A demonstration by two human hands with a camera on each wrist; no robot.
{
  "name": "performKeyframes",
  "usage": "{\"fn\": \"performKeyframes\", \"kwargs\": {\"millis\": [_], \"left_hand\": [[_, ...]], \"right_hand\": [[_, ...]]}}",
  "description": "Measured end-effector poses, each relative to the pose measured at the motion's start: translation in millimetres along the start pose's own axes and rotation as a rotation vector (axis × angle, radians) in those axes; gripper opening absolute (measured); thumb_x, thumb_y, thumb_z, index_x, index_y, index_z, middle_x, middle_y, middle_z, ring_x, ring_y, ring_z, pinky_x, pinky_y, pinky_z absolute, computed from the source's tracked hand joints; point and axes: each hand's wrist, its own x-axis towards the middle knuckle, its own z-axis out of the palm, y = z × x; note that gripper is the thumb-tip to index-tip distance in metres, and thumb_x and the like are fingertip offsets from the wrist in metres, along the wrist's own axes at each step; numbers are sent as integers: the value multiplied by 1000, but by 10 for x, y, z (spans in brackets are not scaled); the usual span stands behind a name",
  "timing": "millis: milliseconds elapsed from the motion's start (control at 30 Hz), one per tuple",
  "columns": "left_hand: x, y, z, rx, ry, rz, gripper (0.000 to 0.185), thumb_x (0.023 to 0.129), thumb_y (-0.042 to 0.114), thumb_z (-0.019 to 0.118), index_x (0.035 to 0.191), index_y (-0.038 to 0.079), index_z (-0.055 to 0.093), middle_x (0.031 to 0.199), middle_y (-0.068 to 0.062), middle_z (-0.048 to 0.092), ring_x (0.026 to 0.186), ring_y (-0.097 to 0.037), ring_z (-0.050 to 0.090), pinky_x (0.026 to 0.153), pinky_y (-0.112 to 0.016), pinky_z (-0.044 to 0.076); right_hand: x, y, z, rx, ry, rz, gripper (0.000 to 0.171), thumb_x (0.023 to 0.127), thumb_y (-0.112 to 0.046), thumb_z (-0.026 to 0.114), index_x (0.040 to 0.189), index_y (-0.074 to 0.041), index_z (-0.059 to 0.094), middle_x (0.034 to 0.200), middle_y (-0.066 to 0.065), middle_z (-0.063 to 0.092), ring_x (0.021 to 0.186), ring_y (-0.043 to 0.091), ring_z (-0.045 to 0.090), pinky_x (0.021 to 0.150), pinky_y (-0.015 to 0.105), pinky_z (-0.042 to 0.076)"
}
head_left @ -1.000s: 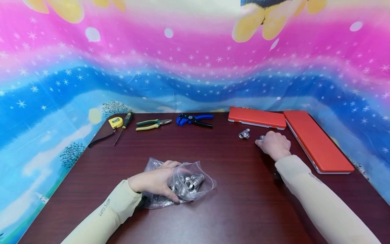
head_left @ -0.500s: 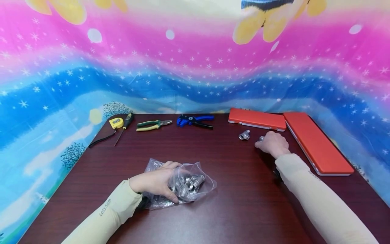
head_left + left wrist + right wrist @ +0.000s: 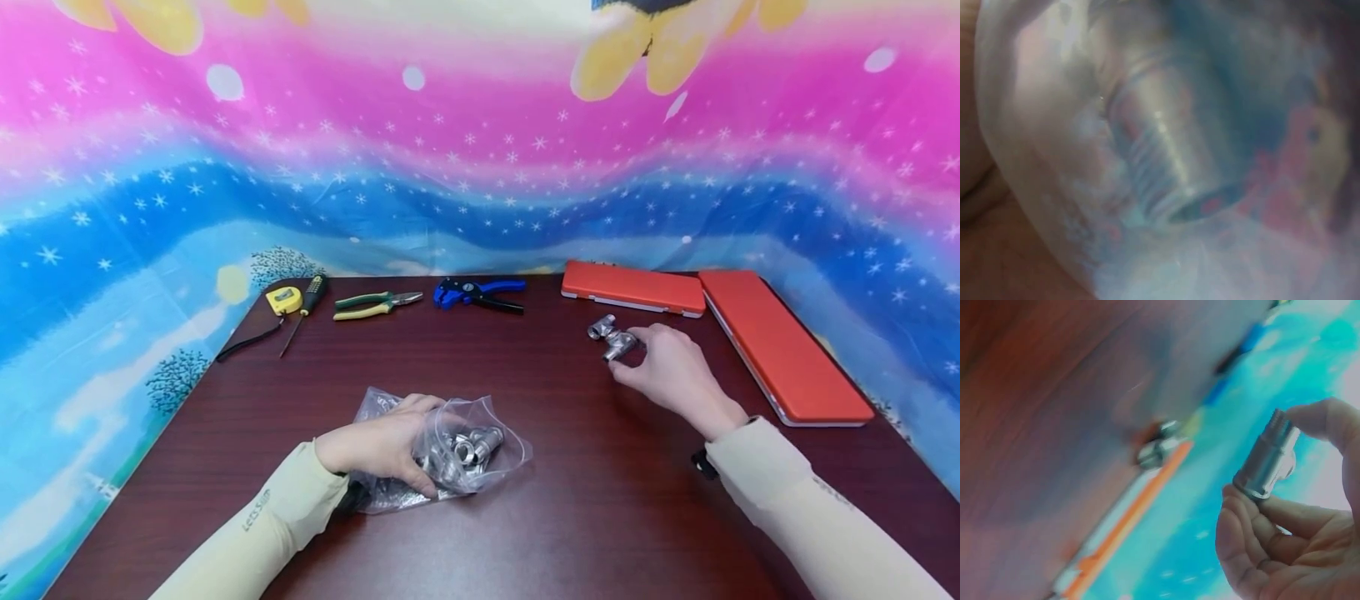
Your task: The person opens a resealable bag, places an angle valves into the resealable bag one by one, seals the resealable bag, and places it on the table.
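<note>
My left hand (image 3: pixel 382 446) grips a clear plastic bag (image 3: pixel 480 446) of several metal pipe fittings near the table's front left. The left wrist view shows a threaded fitting (image 3: pixel 1166 162) through the plastic, very close and blurred. My right hand (image 3: pixel 667 371) is lifted off the table at the back right and pinches a silver threaded fitting (image 3: pixel 619 346) (image 3: pixel 1266 459) between thumb and fingers. Another silver tee fitting (image 3: pixel 601 327) (image 3: pixel 1157 447) lies on the table just beyond it.
The dark wood table (image 3: pixel 570 500) carries two red cases (image 3: pixel 633 289) (image 3: pixel 783 346) at the back right. Along the back edge lie a blue crimping tool (image 3: pixel 478 294), green pliers (image 3: pixel 375 306), a screwdriver (image 3: pixel 303 310) and a yellow tape measure (image 3: pixel 285 300). A colourful cloth backdrop surrounds the table.
My right hand has picked the small fitting up from the table and drawn it back toward me and to the left. My left hand stays on the bag.
</note>
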Motion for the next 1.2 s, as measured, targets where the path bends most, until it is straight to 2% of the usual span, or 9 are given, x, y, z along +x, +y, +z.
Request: {"fn": "performKeyframes", "kwargs": {"millis": [167, 400, 633, 933, 1200], "left_hand": [[-15, -15, -3, -16, 6, -6, 90, 63, 38, 91, 141, 17, 53, 143, -18, 42, 133, -34, 34, 107, -55, 33], [-7, -43, 20, 0, 12, -1, 90, 62, 38, 92, 141, 19, 53, 140, -10, 46, 130, -30, 36, 106, -52, 34], [2, -35, 17, -3, 7, 3, 90, 63, 38, 91, 142, 18, 53, 141, -14, 44, 131, -32, 36, 105, -54, 35], [-9, -21, -3, -12, 16, -8, 91, 61, 37, 92, 140, 11, 53, 139, -12, 47, 129, -31, 38, 106, -51, 35], [-3, -40, 3, -15, 12, -7, 98, 62, 39, 93, 145, 15, 47, 139, -9, 47, 129, -29, 38, 106, -49, 35]], "right_hand": [[-204, -400, -2, -28, 8, -142, 51, 77, -27, 82, 116, 2, 68, 99, 10, 65, 87, 26, 59, 78, 46, 51], [-414, -845, 200, -1, -2, -326, 50, 72, -30, 85, 111, -4, 70, 92, -1, 61, 84, 16, 55, 75, 37, 52], [-494, -1237, 369, 45, -39, -452, 58, 72, -33, 85, 117, 0, 68, 100, 1, 62, 89, 15, 56, 78, 34, 52], [-437, -1508, 598, 36, 4, -572, 58, 75, -31, 85, 121, -2, 66, 107, 2, 63, 93, 14, 55, 81, 30, 51], [-421, -1540, 725, 16, 74, -598, 51, 81, -24, 83, 125, -5, 65, 113, 3, 65, 96, 17, 57, 85, 33, 50]]}}
